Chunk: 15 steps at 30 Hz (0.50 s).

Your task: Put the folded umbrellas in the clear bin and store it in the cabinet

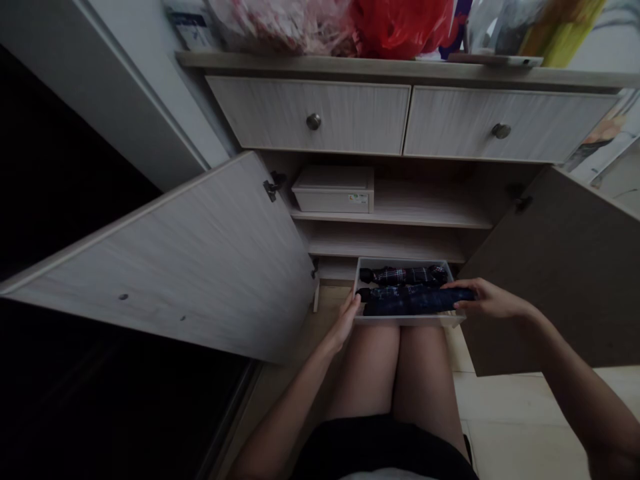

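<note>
A shallow whitish storage box (407, 321) rests at my knees in front of the open cupboard. Inside lie folded umbrellas side by side: a dark plaid umbrella (410, 275) at the back and a dark blue umbrella (413, 303) at the front, with another dark one partly hidden between them. My left hand (345, 320) grips the box's left wall, thumb near the rim. At the other side, my right hand (485, 298) is closed around the right end of the blue umbrella, which reaches over the box's right edge.
Two cupboard doors, a left door (200, 260) and a right door (560, 280), stand open around me. A lidded white box (334, 190) sits on the upper shelf (425, 212). Plastic bags, including a red bag (403, 27), crowd the cabinet top above two closed drawers.
</note>
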Motion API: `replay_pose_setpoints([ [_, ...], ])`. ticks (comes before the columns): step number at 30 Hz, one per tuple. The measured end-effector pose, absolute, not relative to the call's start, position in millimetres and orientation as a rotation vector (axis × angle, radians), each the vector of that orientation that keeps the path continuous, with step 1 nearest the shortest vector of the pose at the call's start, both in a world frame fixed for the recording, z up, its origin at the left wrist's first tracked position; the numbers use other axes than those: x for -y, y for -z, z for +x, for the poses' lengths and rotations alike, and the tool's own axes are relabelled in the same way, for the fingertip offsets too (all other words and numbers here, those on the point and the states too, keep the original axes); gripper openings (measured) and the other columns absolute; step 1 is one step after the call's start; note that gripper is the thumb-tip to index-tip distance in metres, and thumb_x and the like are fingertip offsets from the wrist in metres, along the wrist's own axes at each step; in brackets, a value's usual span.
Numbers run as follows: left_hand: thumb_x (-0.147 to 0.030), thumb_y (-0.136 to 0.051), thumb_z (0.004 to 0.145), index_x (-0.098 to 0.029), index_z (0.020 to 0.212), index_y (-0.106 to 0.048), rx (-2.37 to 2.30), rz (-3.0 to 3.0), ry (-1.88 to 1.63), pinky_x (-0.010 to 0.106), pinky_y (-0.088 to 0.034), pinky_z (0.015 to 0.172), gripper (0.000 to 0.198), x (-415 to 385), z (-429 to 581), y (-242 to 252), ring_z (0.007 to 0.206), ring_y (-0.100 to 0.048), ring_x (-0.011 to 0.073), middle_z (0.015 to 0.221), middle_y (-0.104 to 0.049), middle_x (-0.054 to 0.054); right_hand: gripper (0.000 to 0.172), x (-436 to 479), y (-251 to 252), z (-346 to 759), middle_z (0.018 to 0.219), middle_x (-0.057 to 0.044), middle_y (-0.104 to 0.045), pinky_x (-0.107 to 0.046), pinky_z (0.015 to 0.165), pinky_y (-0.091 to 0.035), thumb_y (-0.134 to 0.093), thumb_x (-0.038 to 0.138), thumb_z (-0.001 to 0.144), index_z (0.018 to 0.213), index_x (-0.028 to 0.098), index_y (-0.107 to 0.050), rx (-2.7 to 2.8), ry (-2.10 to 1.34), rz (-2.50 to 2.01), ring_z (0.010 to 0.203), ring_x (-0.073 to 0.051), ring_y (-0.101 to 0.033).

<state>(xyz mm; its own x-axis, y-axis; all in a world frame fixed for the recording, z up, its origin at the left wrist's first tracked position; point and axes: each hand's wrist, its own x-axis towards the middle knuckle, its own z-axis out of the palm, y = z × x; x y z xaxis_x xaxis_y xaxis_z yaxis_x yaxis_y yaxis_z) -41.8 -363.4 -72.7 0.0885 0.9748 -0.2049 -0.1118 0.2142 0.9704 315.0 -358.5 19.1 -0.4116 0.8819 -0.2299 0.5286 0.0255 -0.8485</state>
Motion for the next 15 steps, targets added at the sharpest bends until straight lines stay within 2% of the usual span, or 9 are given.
replay_pose_setpoints([
  [4,-0.06,-0.067,0.084,-0.028,0.132,-0.064,-1.192,0.958,-1.027,0.042,-0.023,0.124,0.058,364.2,-42.8,72.4,0.153,-0.025,0.0287,0.154,-0.049,0.005,0.05,352.0,-5.4,298.8,0.104,-0.008,-0.072,-0.038,0.086,-0.054,-0.072,0.048,0.079,0.12,0.019,-0.074,2.187,-1.11,-1.349,0.09,-0.025,-0.067],
  [7,-0.062,-0.065,0.084,-0.028,0.133,-0.064,-1.197,0.969,-1.019,0.041,-0.021,0.125,0.06,364.9,-43.3,71.2,0.154,-0.023,0.0287,0.157,-0.045,0.004,0.043,348.6,2.6,294.4,0.12,-0.012,-0.068,-0.05,0.105,-0.044,-0.072,0.047,0.08,0.114,0.023,-0.076,2.332,-0.951,-1.317,0.114,-0.032,-0.062],
  [9,-0.064,-0.065,0.083,-0.027,0.134,-0.064,-1.188,0.99,-1.028,0.041,-0.019,0.125,0.063,365.4,-43.2,70.5,0.154,-0.023,0.029,0.158,-0.043,0.005,0.043,347.7,6.2,296.7,0.131,-0.014,-0.063,-0.055,0.112,-0.036,-0.07,0.053,0.081,0.113,0.025,-0.077,2.358,-0.92,-1.323,0.125,-0.034,-0.055],
  [13,-0.064,-0.067,0.081,-0.028,0.133,-0.064,-1.202,0.976,-1.022,0.044,-0.02,0.125,0.064,366.4,-43.6,69.9,0.154,-0.024,0.0303,0.156,-0.047,0.005,0.067,346.4,21.6,305.4,0.138,-0.012,-0.059,-0.051,0.119,-0.031,-0.06,0.076,0.079,0.125,0.027,-0.07,1.883,-0.873,-1.464,0.137,-0.032,-0.047],
  [15,-0.064,-0.067,0.081,-0.03,0.134,-0.063,-1.216,0.96,-1.002,0.046,-0.022,0.124,0.064,365.9,-44.2,69.7,0.154,-0.023,0.0314,0.156,-0.047,0.005,0.08,346.7,36.1,305.9,0.134,-0.012,-0.062,-0.05,0.115,-0.037,-0.057,0.084,0.075,0.131,0.028,-0.064,1.5,-0.927,-1.591,0.134,-0.032,-0.05],
])
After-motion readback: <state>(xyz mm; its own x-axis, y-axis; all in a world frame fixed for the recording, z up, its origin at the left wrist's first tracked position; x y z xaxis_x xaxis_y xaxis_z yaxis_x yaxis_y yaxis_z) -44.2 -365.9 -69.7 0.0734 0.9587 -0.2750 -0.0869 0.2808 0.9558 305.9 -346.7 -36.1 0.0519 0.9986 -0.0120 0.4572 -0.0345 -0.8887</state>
